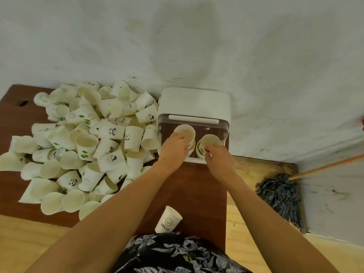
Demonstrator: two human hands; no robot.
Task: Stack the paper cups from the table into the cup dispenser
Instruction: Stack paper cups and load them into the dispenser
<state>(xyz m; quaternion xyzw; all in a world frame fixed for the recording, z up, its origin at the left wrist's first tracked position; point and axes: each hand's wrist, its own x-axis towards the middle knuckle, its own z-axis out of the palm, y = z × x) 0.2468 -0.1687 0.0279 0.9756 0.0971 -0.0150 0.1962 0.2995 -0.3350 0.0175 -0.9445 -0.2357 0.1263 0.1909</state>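
A white cup dispenser (194, 102) stands at the table's far right corner, its clear lid raised. Inside it are two stacks of paper cups. My left hand (173, 147) grips the top cup of the left stack (186, 131) by its near rim. Fingers of my right hand (217, 156) pinch the near rim of the top cup of the right stack (211, 140). A large heap of loose paper cups (82, 142) covers the left part of the brown table (189, 194). One cup marked HELLO (167, 219) stands near the front edge.
A white wall rises right behind the table and dispenser. To the right of the table, a dark mop head (279, 196) with a wooden handle (325, 167) rests on the yellow floor. My patterned clothing (177, 253) shows at the bottom.
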